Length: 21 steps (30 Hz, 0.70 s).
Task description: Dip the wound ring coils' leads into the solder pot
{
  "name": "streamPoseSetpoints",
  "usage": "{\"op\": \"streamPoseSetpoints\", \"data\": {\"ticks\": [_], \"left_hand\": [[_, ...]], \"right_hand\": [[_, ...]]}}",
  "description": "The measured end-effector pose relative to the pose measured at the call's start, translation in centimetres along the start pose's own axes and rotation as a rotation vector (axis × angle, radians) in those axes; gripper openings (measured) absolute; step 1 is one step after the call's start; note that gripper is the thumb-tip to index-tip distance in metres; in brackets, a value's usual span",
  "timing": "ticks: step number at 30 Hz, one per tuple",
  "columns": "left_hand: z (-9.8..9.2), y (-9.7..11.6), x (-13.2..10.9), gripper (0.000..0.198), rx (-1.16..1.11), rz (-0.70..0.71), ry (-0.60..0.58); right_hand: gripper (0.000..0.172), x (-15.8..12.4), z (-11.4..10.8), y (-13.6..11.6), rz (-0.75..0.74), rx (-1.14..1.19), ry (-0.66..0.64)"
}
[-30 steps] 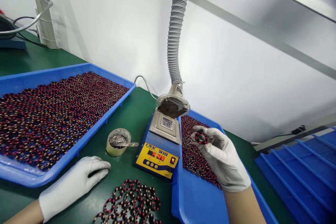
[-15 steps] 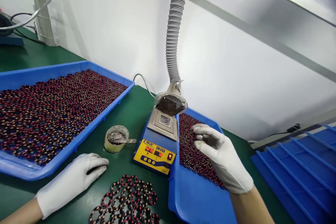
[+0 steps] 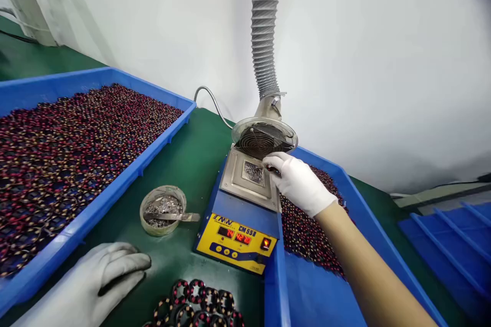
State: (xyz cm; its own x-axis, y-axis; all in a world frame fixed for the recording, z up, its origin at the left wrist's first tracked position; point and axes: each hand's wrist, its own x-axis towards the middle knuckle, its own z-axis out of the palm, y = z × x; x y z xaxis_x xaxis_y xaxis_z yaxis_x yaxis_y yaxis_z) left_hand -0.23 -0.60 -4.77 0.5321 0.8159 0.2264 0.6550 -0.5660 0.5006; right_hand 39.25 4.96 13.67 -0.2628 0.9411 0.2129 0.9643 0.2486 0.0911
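Observation:
My right hand (image 3: pixel 297 180), in a white glove, pinches a small dark ring coil (image 3: pixel 272 169) beside the solder pot's square metal bath (image 3: pixel 253 172). Most of that ring is hidden by the fingers. The solder pot (image 3: pixel 238 240) has a blue body, a yellow front panel and lit red digits. My gloved left hand (image 3: pixel 103 278) rests on the green table with its fingers stretched out, holding nothing. In front of the pot lie several black ring coils (image 3: pixel 197 304) with red and tan marks, cut off by the lower frame edge.
A blue tray (image 3: pixel 153 153) full of ring coils stands on the left, another blue tray (image 3: pixel 314 286) with more on the right. A round tub (image 3: pixel 163 230) holds silvery scrap and a flat metal strip (image 3: pixel 172 217). The fume hose (image 3: pixel 264 36) hangs over the pot.
My right hand has moved left from above the right tray to the solder pot's bath, with the ring coil in its fingers. The view has shifted closer; my left hand stays on the table.

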Motion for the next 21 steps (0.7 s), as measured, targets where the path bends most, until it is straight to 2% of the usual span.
{"op": "streamPoseSetpoints", "data": {"ticks": [5,9,14,21], "left_hand": [[1.2,-1.4,-1.2,0.025,-0.003,-0.044,-0.056],[1.6,-1.7,-1.3,0.026,-0.012,-0.042,-0.061],[1.6,-1.7,-1.4,0.025,-0.004,-0.028,-0.042],[1.7,-1.7,-1.3,0.025,-0.008,-0.021,0.006]], "right_hand": [[0.026,0.6,0.3,-0.1,-0.023,-0.035,-0.040],[0.028,0.8,0.3,-0.4,-0.047,-0.053,-0.073],[0.027,1.1,-0.2,-0.6,-0.064,-0.073,-0.099],[0.020,1.0,-0.7,-0.1,-0.002,-0.127,-0.051]]}}
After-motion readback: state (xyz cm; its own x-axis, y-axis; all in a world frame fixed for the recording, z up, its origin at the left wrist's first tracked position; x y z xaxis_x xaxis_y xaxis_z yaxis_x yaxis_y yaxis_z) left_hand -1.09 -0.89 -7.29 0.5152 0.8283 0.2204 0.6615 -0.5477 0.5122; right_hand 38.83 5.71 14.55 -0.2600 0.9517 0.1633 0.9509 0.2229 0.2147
